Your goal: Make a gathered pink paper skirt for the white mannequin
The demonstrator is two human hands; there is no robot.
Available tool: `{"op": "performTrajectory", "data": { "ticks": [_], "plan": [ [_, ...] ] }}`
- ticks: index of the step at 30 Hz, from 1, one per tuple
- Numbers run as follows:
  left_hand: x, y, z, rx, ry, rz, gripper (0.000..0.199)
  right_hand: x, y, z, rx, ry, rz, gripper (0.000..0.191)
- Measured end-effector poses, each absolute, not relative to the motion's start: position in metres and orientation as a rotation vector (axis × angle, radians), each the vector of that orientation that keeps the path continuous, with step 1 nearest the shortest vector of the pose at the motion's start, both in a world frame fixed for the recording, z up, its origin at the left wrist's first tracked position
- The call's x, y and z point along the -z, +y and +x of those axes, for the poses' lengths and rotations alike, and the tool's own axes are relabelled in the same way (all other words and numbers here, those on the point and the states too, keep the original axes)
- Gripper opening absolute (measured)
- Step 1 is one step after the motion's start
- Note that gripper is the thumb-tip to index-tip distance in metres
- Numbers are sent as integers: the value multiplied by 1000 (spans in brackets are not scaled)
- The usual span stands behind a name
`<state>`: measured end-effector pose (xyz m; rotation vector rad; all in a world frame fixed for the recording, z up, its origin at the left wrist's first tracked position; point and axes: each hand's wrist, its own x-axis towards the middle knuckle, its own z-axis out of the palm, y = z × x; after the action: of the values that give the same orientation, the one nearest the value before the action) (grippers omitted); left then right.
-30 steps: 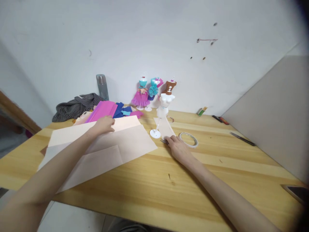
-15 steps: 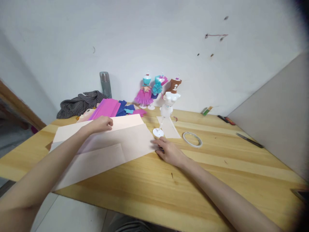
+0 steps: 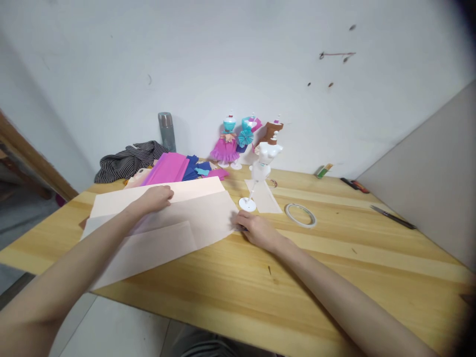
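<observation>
A large sheet of pale pinkish paper (image 3: pixel 167 233) lies on the left of the table, in overlapping layers with a lighter strip along the far side. My left hand (image 3: pixel 158 197) is on its upper part, with fingers curled in and closed on the paper; the fingertips are partly hidden. At the right corner of the sheet, my right hand (image 3: pixel 256 229) is closed, its thumb and fingers pinching the paper's edge. Just beyond that hand stands a bare white mannequin (image 3: pixel 266 154) on a round base. A smaller pale paper piece (image 3: pixel 265 198) lies behind it.
Dressed mannequins (image 3: pixel 225 146) stand against the wall. Coloured paper (image 3: pixel 169 167), a striped cloth (image 3: pixel 128 161) and a grey flask (image 3: pixel 167 131) are at back left. Rightward lie a tape roll (image 3: pixel 300 215), a small green box (image 3: pixel 324 171) and scissors (image 3: pixel 394 217).
My right hand's fingers have closed in at the paper's right corner. My left hand stays on the sheet with little change. The whole view has shifted slightly.
</observation>
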<state>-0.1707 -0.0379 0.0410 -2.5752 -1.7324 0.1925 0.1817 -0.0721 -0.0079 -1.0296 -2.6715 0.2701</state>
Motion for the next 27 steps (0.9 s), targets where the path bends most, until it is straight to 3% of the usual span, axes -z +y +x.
{"op": "performTrajectory", "data": {
  "ticks": [6,18,27],
  "plan": [
    [-48,-37,-168,-174,-1759,-2513,27,-1,-80,181,-268,-2640,-1149,27],
    [-96,1,-184,-203,-1791,-2417,28,-29,-79,169,-236,-2593,-1223,27],
    [-64,-40,-176,-229,-1633,-2430,26,-24,-80,169,-198,-2643,-1172,22]
  ]
}}
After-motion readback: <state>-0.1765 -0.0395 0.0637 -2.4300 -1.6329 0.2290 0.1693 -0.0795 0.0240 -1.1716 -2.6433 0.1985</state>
